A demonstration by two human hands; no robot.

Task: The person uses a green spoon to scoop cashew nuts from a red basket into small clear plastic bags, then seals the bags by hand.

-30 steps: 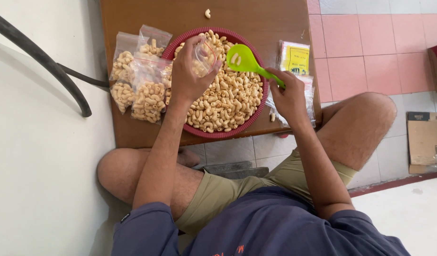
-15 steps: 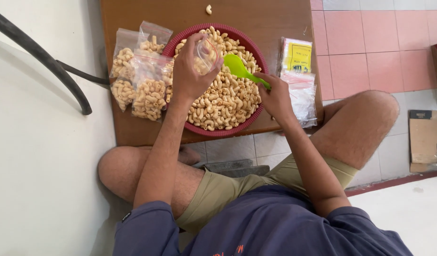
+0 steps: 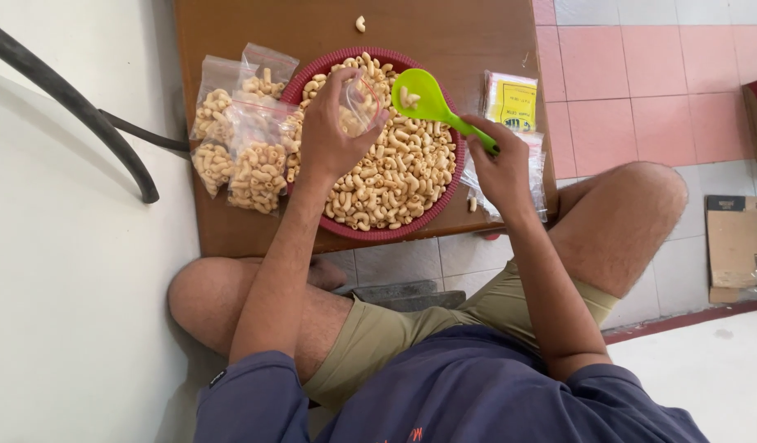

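The left hand (image 3: 329, 135) grasps a small clear bag (image 3: 360, 105) over the red bowl (image 3: 377, 232) of pasta at upper centre. The right hand (image 3: 497, 168) is clenched on a green spoon (image 3: 432, 100) carrying a few pieces beside the bag's mouth. Filled bags (image 3: 239, 131) lie left of the bowl

Bright even daylight, soft shadows under the knees, sharp focus (slight wide-angle stretch at edges)

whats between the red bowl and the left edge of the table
In the head view, filled clear bags of elbow pasta lie between the red bowl and the table edge.
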